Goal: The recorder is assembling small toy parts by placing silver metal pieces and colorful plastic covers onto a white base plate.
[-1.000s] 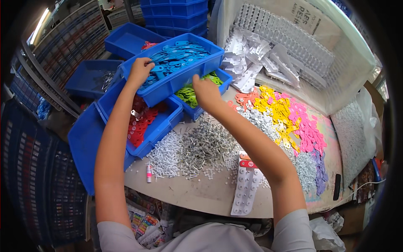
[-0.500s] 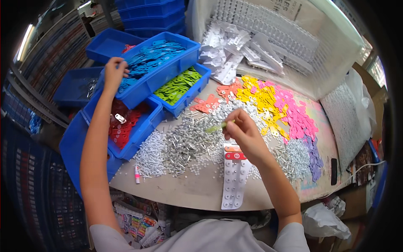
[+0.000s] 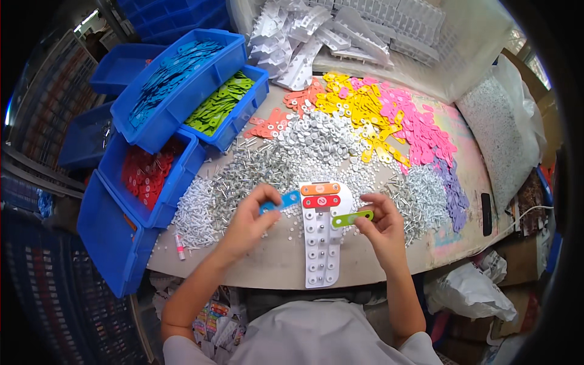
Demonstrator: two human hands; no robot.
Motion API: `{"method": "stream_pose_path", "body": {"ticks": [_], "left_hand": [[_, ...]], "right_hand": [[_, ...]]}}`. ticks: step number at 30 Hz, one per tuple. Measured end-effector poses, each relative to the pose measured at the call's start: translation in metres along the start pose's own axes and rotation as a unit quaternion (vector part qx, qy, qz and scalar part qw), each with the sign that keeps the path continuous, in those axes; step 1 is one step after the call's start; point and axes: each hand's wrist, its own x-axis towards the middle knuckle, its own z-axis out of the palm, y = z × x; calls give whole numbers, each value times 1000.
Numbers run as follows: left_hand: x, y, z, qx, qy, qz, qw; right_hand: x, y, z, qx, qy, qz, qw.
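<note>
A white plastic base (image 3: 313, 279) with rows of round posts lies on the table in front of me. An orange strip (image 3: 320, 189) and a red strip (image 3: 316, 202) are set across its far end. My left hand (image 3: 250, 219) pinches a flat blue plastic strip (image 3: 289, 199) beside the base's left edge. On the other side, my right hand (image 3: 383, 224) grips a lime green strip (image 3: 347, 219) between thumb and fingers, its tip over the base's right side, just below the red strip. Whether the green strip touches the base I cannot tell.
Blue bins hold blue strips (image 3: 173, 76), green strips (image 3: 222, 103) and red strips (image 3: 146, 176) at left. Loose metal pins (image 3: 255, 164), white caps (image 3: 316, 137), yellow strips (image 3: 353, 100) and pink strips (image 3: 420, 131) cover the table. White bases (image 3: 298, 36) are piled behind.
My left hand has come from the bin of blue strips to the base, now with a blue strip. My right hand has lowered the green strip to the base's right side. The view has shifted.
</note>
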Motion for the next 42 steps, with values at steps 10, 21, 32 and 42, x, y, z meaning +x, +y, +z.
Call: {"method": "stream_pose_path", "body": {"ticks": [10, 21, 32, 42], "left_hand": [[-6, -35, 20, 11, -19, -23, 999], [-7, -38, 9, -120, 65, -3, 991], [16, -32, 34, 159, -4, 41, 986], [34, -34, 51, 449, 6, 191, 873]], "right_hand": [[-8, 20, -16, -152, 14, -17, 988], [2, 44, 22, -407, -53, -153, 899], [1, 63, 23, -469, 26, -168, 866], [-2, 70, 22, -469, 49, -167, 866]]}}
